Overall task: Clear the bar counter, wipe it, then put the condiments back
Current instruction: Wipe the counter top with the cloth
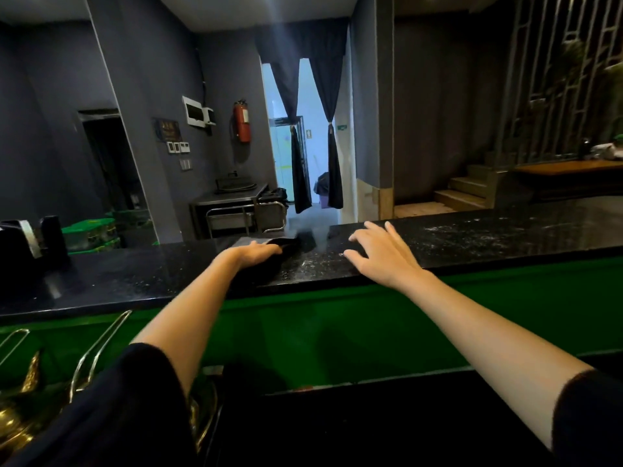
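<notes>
A long black speckled bar counter [472, 235] runs across the view, with whitish streaks on its right part. My left hand [258, 252] lies palm down on a black cloth [286, 249] at the middle of the counter and presses it flat. My right hand [377, 252] rests to the right of the cloth near the counter's front edge, fingers spread, holding nothing. No condiments show on the counter around my hands.
Dark objects [32, 242] stand on the counter at far left. Brass-coloured ware with wire handles [97, 345] sits below at lower left. Under the counter's edge runs a green front panel [337, 328]. A steel trolley [242, 210] stands beyond the counter.
</notes>
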